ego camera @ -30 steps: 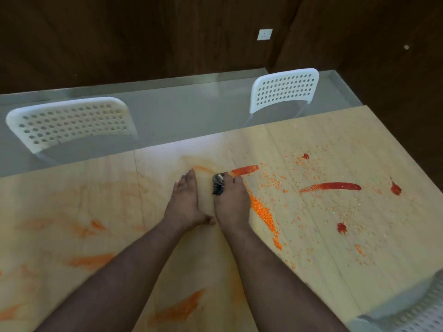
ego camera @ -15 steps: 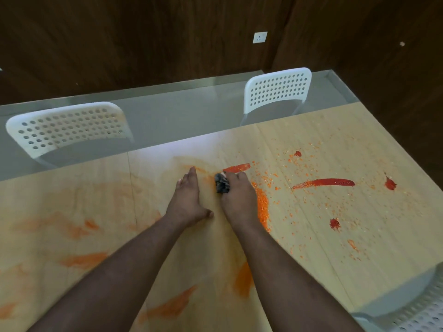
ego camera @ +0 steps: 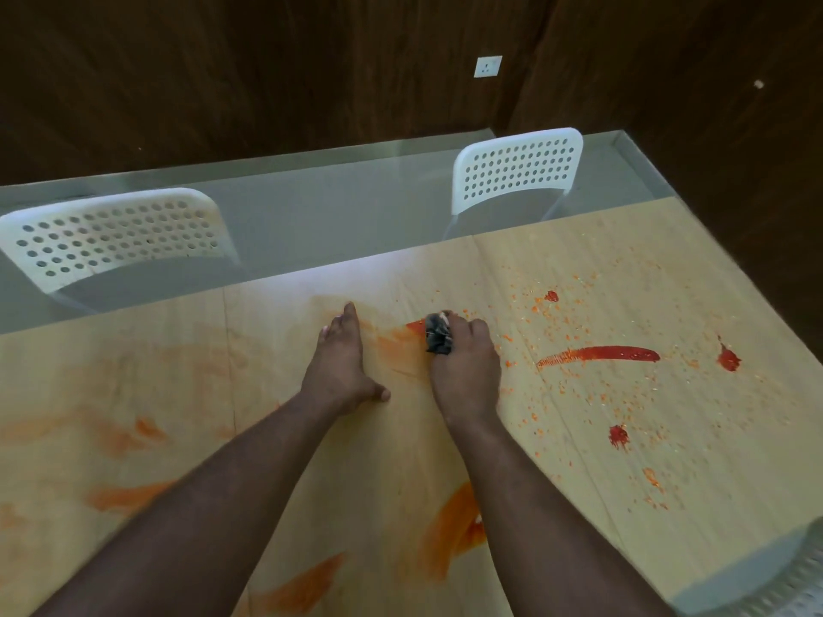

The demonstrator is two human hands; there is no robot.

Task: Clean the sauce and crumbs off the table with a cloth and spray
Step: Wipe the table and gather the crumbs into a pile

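Observation:
My right hand (ego camera: 465, 371) grips a small dark bunched cloth (ego camera: 438, 335) and presses it on the light wooden table (ego camera: 668, 460), over the end of a red sauce streak. My left hand (ego camera: 340, 367) lies flat on the table beside it, fingers straight. A long red sauce streak (ego camera: 599, 354) and red blobs (ego camera: 728, 360) lie to the right, amid scattered orange crumbs (ego camera: 530, 407). Smeared orange sauce marks (ego camera: 454, 527) cover the near and left parts of the table. No spray bottle is in view.
Two white perforated chairs stand at the far side, one at the left (ego camera: 111, 242) and one at the right (ego camera: 516, 169). Part of a third white chair (ego camera: 792, 585) shows at the bottom right corner. Dark wooden walls stand behind.
My right hand has pushed the cloth away from me and to the right, clearing the orange crumb line beside it. A fresh smear shows left of the cloth. My left hand stayed flat.

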